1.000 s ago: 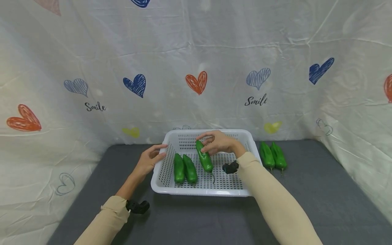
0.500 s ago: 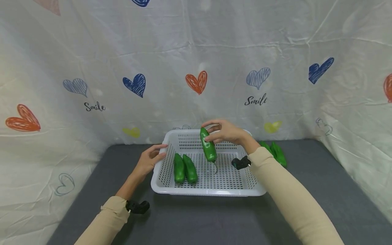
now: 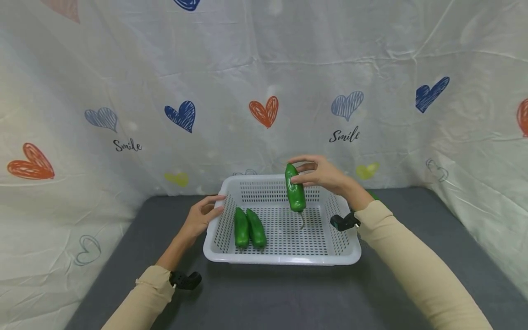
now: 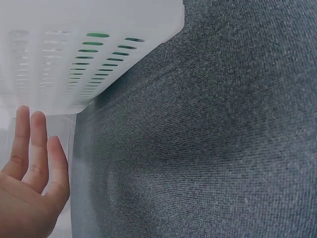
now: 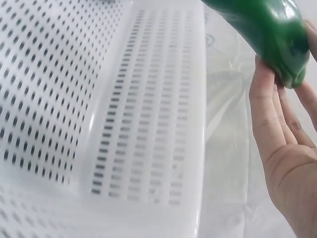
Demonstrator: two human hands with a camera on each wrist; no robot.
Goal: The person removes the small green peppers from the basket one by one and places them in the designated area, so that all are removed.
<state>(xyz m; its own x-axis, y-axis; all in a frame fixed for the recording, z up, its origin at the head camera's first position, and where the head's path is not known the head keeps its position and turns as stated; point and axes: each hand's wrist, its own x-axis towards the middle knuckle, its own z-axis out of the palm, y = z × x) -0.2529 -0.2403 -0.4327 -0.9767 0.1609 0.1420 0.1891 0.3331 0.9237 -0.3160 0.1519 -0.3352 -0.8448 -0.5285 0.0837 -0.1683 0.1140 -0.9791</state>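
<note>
Green, tapered pepper pinched in your right hand; left hand (fingers relaxed) touching the white rectangular plastic basket near ten o'clock.

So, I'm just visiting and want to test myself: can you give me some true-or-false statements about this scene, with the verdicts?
1. The left hand is at the left side of the basket. True.
2. The right hand holds a green pepper. True.
3. Five peppers lie on the basket's floor. False: two peppers lie there, side by side.
4. The held pepper's stem is at the end away from the fingertips. True.
5. The basket's walls are solid. False: they are pierced with rows of slots.
6. The backdrop is plain black. False: it is a pale cloth printed with hearts.
</note>
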